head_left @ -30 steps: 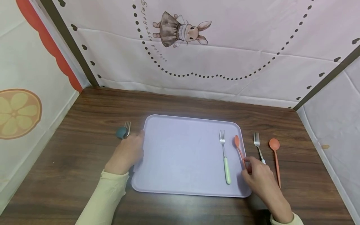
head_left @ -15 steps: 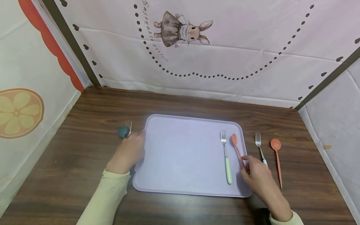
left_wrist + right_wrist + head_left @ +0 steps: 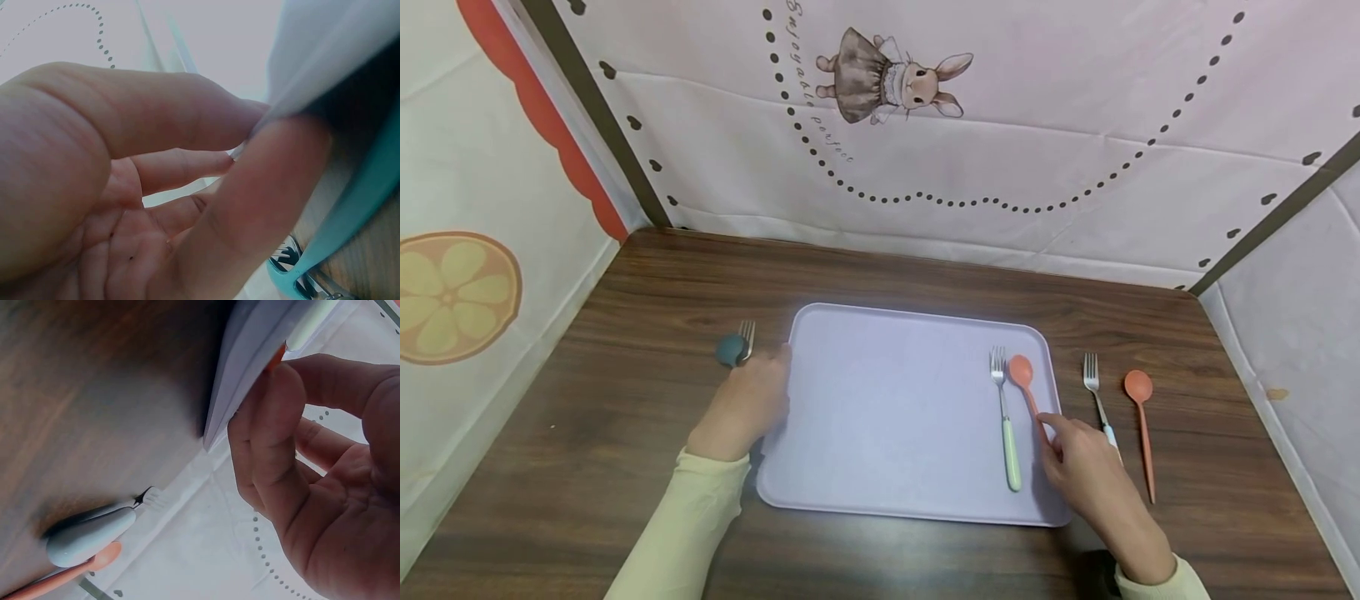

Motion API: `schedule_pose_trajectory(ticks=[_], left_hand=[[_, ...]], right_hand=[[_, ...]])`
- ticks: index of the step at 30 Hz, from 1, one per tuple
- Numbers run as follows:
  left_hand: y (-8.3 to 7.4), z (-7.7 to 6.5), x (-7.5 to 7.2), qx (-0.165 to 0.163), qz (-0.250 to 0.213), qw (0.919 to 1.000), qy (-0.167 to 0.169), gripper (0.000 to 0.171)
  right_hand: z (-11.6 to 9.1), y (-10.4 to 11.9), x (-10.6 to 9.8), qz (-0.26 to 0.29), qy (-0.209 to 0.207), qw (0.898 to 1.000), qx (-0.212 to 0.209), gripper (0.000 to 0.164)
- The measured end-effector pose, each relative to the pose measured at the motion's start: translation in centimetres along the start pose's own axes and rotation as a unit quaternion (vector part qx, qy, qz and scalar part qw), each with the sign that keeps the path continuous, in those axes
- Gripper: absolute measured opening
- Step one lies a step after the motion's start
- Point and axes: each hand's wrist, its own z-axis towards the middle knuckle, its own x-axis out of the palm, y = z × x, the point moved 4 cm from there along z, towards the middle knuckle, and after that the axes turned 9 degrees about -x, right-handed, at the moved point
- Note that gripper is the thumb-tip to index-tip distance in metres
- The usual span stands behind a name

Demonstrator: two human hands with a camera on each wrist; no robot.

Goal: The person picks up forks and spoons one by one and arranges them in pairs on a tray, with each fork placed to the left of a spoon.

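Note:
A pale lavender tray lies on the wooden table. My left hand grips its left rim; thumb and index finger pinch the edge in the left wrist view. Over the tray's right side, my right hand pinches an orange spoon by its handle, the bowl pointing away. Only a bit of orange handle shows between the fingertips in the right wrist view. Just left of this spoon, a fork with a light green handle lies on the tray.
Right of the tray lie a fork with a pale blue-white handle and a second orange spoon. Beyond my left hand are a teal spoon and a fork, their handles partly hidden. Printed cloth walls enclose the table.
The orange spoon in my right hand has turned, its bowl swinging left toward the green-handled fork and showing more of its face. My left hand stays on the tray's rim.

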Motion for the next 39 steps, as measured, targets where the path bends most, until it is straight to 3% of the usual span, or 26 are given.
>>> schedule_pose_trajectory(ticks=[5,15,25,33,39], left_hand=[[-0.2,0.0,-0.1,0.004,0.003,1.0000,-0.003,0.051],[-0.3,0.1,-0.1,0.002,0.004,1.0000,0.003,0.051],[-0.3,0.1,-0.1,0.002,0.002,1.0000,-0.002,0.049],[-0.2,0.2,0.0,0.001,0.005,1.0000,0.001,0.050],[-0.2,0.1,0.0,0.002,0.005,1.0000,0.000,0.050]], right_hand=[[0.2,0.2,0.2,0.006,-0.003,1.000,-0.015,0.034],[-0.5,0.6,0.2,0.003,0.029,1.000,0.008,0.037],[-1.7,1.2,0.5,0.009,0.104,0.994,0.016,0.040],[-1.5,1.3,0.6,0.006,0.078,0.997,-0.018,0.025],[-1.4,1.1,0.8,0.009,0.076,0.997,-0.013,0.035]])
